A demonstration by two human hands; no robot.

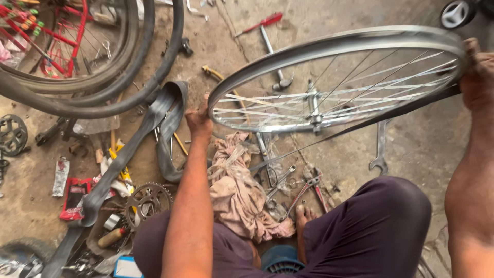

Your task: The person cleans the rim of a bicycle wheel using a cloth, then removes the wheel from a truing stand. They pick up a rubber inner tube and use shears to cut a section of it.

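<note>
Left hand [198,119] at nine o'clock and right hand [478,74] at three clamp fingers on the wheel [329,51] rim, above rag [236,185], pliers [309,188], spanner [380,149]; tube [159,123] at eight.

We saw soft, even daylight with faint shadows; the wheel rim [339,38] was motion-blurred, glinting slightly, and the frame edges looked stretched.

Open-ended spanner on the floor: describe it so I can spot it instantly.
Find the silver bicycle wheel held between left hand and right hand. Just beneath its right side, the spanner lies on bare concrete, alone, unlike the red-handled pliers amid clutter.
</note>
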